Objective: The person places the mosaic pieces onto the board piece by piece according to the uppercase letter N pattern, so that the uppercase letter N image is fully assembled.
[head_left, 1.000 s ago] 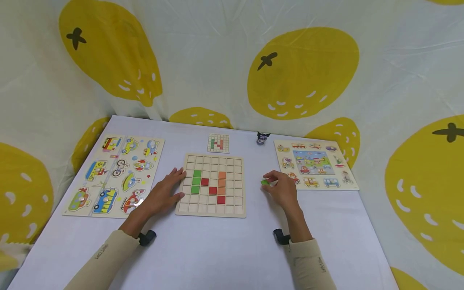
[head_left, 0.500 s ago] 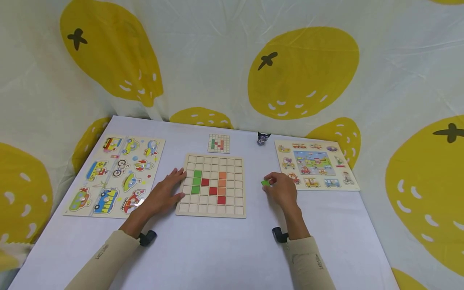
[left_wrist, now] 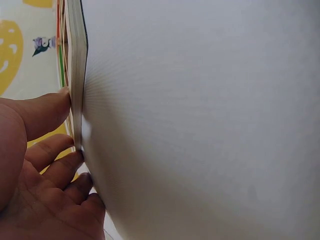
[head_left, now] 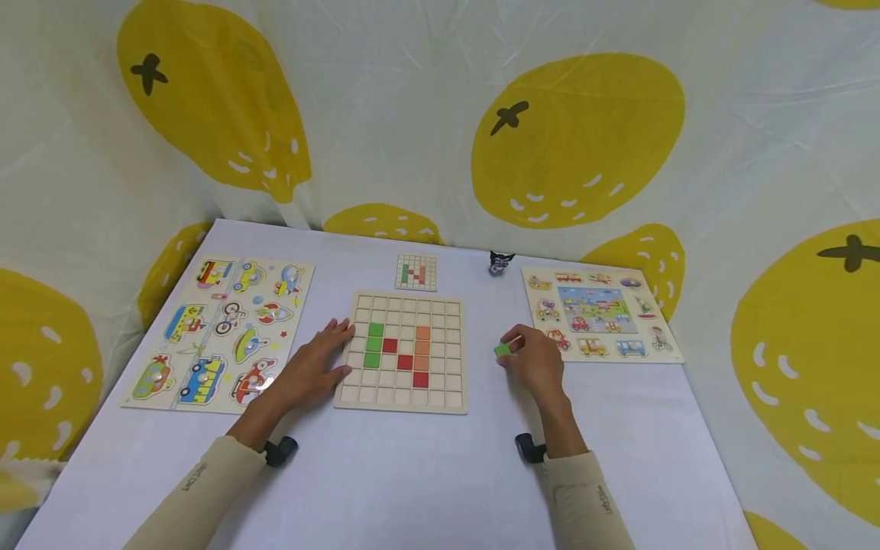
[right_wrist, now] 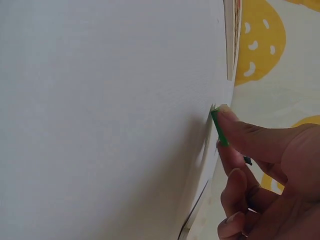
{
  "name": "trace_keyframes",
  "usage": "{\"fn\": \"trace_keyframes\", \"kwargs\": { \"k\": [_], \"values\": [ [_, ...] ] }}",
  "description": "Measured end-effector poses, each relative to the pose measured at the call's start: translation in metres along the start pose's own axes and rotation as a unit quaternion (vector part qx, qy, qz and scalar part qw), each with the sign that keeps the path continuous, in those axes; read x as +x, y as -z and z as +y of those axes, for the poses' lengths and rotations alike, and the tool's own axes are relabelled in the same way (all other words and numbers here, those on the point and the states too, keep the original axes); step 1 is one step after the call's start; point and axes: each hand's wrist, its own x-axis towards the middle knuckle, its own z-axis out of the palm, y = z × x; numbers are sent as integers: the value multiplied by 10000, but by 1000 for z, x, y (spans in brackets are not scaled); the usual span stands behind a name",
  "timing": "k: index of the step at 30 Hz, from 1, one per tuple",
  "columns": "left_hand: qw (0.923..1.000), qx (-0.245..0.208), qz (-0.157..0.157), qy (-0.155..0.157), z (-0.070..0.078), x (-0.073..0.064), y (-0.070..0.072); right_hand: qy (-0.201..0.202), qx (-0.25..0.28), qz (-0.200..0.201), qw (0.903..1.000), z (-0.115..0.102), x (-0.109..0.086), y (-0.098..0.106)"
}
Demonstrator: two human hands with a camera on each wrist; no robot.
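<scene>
In the head view a square wooden grid board [head_left: 440, 393] lies mid-table, with green, red and orange square tiles set in some of its cells. My left hand [head_left: 311, 368] rests at the board's left side, fingers spread and relaxed. Its thumb and fingertips touch the board edge [left_wrist: 76, 75] in the left wrist view. To the right of the board, my right hand [head_left: 538, 360] pinches a green square tile [head_left: 503, 350] between thumb and fingers, low over the table. The right wrist view shows the green tile [right_wrist: 219, 128] tilted, partly covered by the thumb.
A small pattern card [head_left: 415, 273] lies behind the board, showing a similar colour layout. A dark little figurine [head_left: 499, 263] stands at the back. Vehicle puzzle boards lie on both sides, a large one [head_left: 282, 355] left and a smaller one [head_left: 584, 276] right.
The green tile has turned slightly in my right fingers, showing more of its face. My left hand stays at the board's edge; the tiles on the board have not moved.
</scene>
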Motion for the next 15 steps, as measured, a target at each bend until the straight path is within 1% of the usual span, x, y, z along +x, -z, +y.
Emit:
{"fn": "trace_keyframes", "kwargs": {
  "k": [8, 15],
  "values": [
    [10000, 21, 8, 18, -1, 0, 0, 248, 364, 118, 9990, -7, -9, 0],
    [10000, 24, -19, 24, -1, 0, 0, 479, 528, 132, 9974, -19, -22, -7]
  ]
}}
